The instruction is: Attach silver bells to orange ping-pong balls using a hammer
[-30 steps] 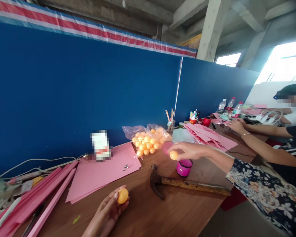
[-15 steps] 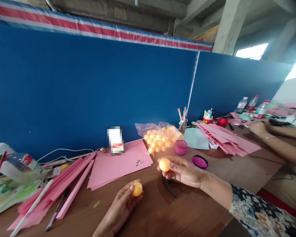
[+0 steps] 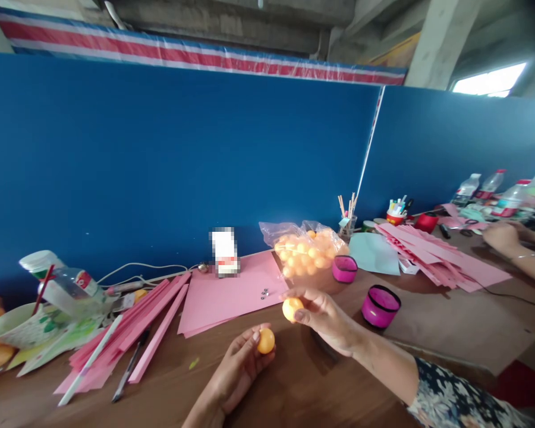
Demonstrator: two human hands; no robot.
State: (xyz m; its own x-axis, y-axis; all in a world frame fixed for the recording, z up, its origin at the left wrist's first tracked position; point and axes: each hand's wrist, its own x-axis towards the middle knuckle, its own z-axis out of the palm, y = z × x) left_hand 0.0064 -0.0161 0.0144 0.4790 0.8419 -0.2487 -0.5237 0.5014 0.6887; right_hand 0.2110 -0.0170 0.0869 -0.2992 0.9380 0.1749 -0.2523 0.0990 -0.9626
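My left hand (image 3: 236,374) pinches an orange ball (image 3: 266,341) at its fingertips, low in the middle of the view. My right hand (image 3: 325,318) grips a second, paler orange ball (image 3: 290,308) just up and to the right of the first; the two balls are a short gap apart. Both hands hover over the brown wooden table (image 3: 303,386). Behind them lies a clear plastic bag of several orange balls (image 3: 305,252). Two small pink tubs (image 3: 345,268) (image 3: 380,306) stand to the right of my right hand.
Pink paper sheets (image 3: 236,294) and pink strips (image 3: 134,333) cover the table's left and middle. A plastic bottle (image 3: 66,285) lies at far left beside a bowl (image 3: 13,327). Another person's hand (image 3: 502,238) rests at far right near more pink strips (image 3: 437,258). A blue partition (image 3: 182,166) backs the table.
My right hand has drawn back from the far pink tub toward my left hand, bringing its ball close to the other. The view has swung left; the hammer is now hidden under my right hand.
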